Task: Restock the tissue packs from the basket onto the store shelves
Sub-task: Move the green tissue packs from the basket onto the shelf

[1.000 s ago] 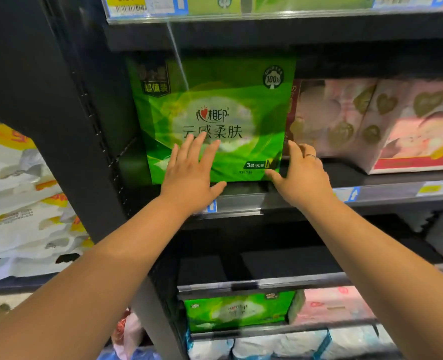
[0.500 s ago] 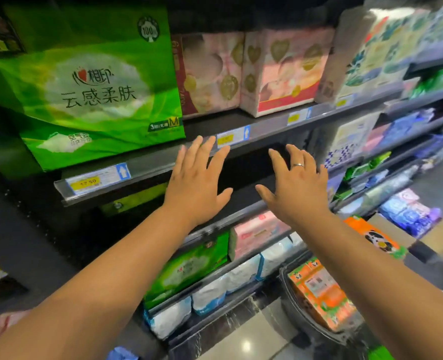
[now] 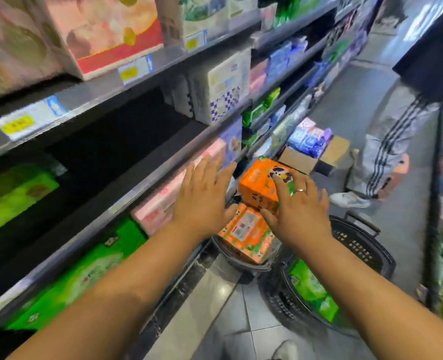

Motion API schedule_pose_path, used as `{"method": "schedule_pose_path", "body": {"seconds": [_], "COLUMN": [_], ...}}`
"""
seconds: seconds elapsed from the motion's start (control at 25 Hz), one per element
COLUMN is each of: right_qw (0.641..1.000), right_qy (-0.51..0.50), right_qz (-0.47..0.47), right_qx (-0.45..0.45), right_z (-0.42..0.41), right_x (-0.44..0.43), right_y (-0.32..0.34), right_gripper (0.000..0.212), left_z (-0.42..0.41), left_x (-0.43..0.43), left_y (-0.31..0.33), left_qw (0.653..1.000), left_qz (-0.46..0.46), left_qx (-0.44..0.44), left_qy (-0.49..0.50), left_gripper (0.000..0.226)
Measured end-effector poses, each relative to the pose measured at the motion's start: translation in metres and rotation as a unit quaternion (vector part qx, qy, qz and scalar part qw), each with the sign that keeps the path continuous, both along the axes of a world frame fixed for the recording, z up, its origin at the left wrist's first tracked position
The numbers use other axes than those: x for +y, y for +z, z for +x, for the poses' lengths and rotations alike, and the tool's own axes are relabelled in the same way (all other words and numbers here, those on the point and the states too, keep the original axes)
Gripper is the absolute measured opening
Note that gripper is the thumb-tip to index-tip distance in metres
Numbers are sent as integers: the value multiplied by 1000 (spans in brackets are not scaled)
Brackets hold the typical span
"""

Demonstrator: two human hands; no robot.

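Two orange tissue packs with a panda print, one upper [image 3: 256, 185] and one lower [image 3: 243, 233], stand stacked in a dark basket [image 3: 243, 266] on the floor beside the shelves. My left hand [image 3: 202, 198] hovers open, fingers spread, just left of them and holds nothing. My right hand [image 3: 297, 206], a ring on one finger, is open over the right side of the upper pack; contact is unclear. A second black basket [image 3: 358, 245] to the right holds green tissue packs [image 3: 311, 289].
Shelves [image 3: 142, 175] run along the left with pink, green and white packs; a dark gap lies under the upper shelf. A person in striped trousers [image 3: 386, 152] stands in the aisle past an open cardboard box [image 3: 306, 159]. Another rack edges the right side.
Both hands left the green pack on the upper shelf and swung down and right, open, toward the basket of orange packs. The view turned down the aisle.
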State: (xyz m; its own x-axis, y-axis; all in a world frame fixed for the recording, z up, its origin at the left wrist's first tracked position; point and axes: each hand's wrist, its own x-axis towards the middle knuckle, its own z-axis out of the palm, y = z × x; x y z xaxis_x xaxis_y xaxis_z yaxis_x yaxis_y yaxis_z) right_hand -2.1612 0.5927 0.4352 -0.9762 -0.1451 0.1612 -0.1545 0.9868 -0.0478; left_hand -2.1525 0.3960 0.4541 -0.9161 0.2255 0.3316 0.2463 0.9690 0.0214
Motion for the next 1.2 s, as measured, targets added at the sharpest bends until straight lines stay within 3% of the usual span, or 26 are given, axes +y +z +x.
{"method": "schedule_pose_path", "body": {"seconds": [0.32, 0.56, 0.84, 1.2], "right_qw": [985, 948, 891, 864], "right_qy": [-107, -208, -295, -333], "right_qz": [-31, -55, -78, -75], "right_qx": [-133, -233, -336, -371], "right_z": [-42, -46, -57, -93], "right_x": [167, 256, 290, 319], "right_y": [-77, -158, -281, -458], "right_gripper": [80, 81, 86, 88], "left_z": [-87, -120, -155, -177], "left_x": [184, 279, 332, 366], "left_y": [-93, -187, -322, -517], "left_qw": [988, 962, 926, 867], "left_qz": [28, 30, 5, 44], "left_qx": [-124, -236, -327, -471], "left_qy": [-89, -138, -188, -157], "left_gripper": [76, 80, 84, 81]}}
